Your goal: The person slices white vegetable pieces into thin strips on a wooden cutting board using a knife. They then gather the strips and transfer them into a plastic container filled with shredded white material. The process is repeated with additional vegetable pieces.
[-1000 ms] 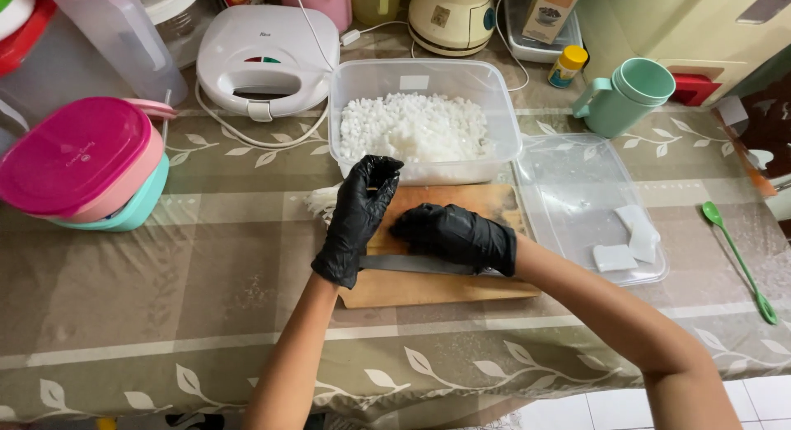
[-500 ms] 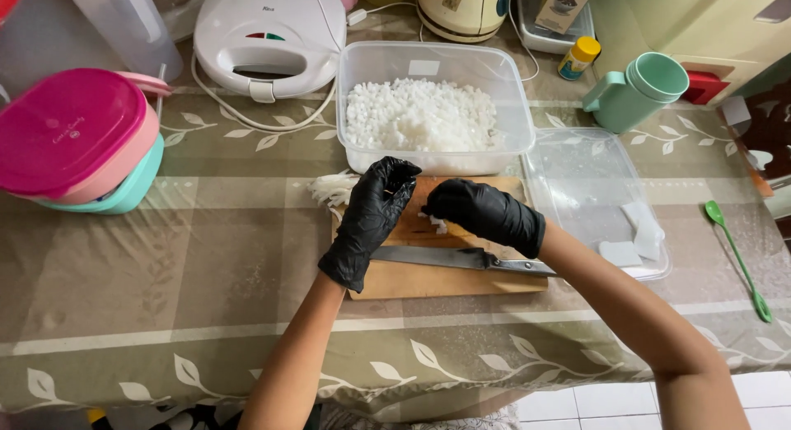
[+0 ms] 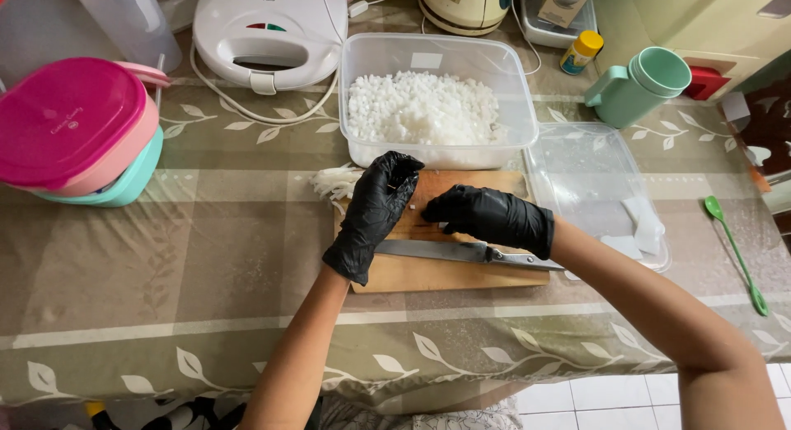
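On rectangular wooden cutting board [image 3: 449,269]: steel-bladed kitchen knife [image 3: 461,252], long axis left-right, released, just below black-gloved right hand [image 3: 492,217]; black-gloved left hand [image 3: 375,212] fingertips pinched, contents indistinct.

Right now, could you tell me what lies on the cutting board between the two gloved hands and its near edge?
In the head view, a knife lies flat on the wooden cutting board, just below the left hand and right hand, blade pointing left.
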